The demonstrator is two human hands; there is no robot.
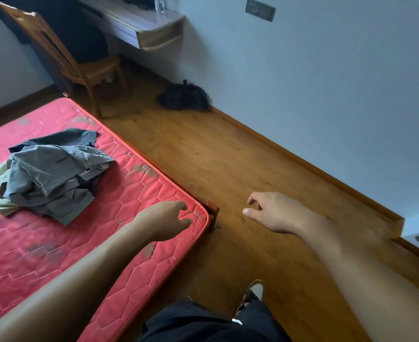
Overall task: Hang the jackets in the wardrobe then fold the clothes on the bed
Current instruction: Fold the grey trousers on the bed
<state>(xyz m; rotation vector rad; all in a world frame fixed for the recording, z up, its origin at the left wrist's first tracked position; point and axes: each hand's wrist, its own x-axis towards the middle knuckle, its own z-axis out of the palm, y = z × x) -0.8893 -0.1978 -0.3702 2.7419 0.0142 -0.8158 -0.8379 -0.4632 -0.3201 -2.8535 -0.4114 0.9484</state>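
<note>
Two bare hands counted: left hand, right hand. One red mattress seen. One heap of clothes counted on it; three colours made out in heap (grey, dark, pale green), so perhaps three or four garments, folds too tangled for sure count. One wooden chair counted. One wall-mounted desk counted. One clear bottle noted on desk. One socket plate noted on wall. One dark bundle counted on floor. One shoe seen at bottom edge
</note>
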